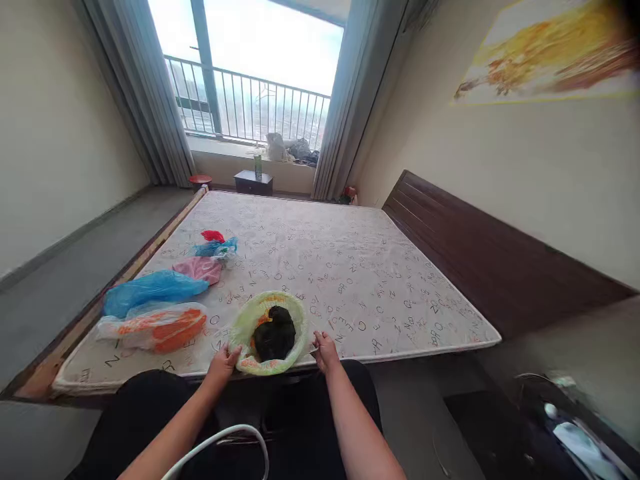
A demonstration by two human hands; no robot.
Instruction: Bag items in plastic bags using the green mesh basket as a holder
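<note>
A pale yellow-green plastic bag with orange print stands at the mattress's near edge, its round mouth spread wide. Whether a bin sits under it I cannot tell. Inside lies a crumpled black bundle. My left hand is closed on the bag's left rim, thumb uppermost. On the other side my right hand pinches a thin edge of the same bag. To the left lie a clear bag with orange print, a blue plastic bag, a pink bag, a smaller blue bag and a red bag.
The letter-printed mattress rests in a wooden bed frame with a dark headboard. Beyond it are a small dark cabinet and a red stool. A white curved tube crosses near my lap.
</note>
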